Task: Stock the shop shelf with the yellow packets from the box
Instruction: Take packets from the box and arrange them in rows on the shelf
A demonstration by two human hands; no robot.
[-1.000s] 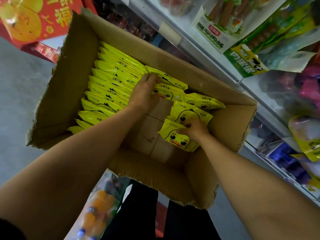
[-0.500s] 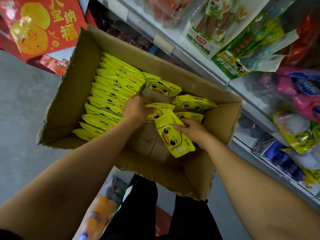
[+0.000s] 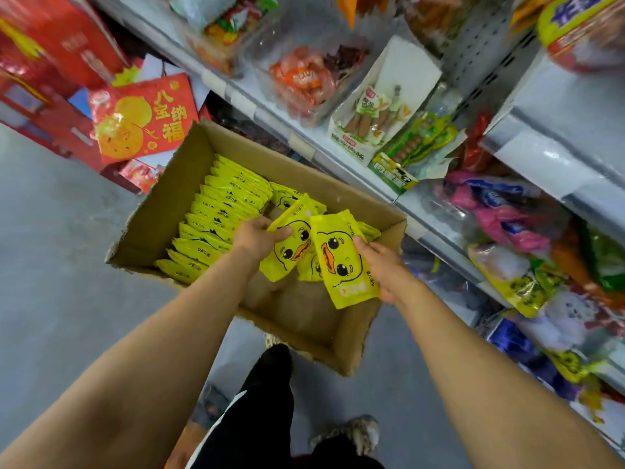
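Two hands (image 3: 318, 247) over box (image 3: 162, 211), grey floor (image 3: 61, 265), stocked shelf (image 3: 338, 154).

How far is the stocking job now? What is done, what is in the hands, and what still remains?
Done: the near part of the box is bare cardboard, so packets have left it. In hand: the left hand grips one duck packet and the right hand another, both above the box. Left: a long row of yellow packets stands in the box; none shows on the shelf.
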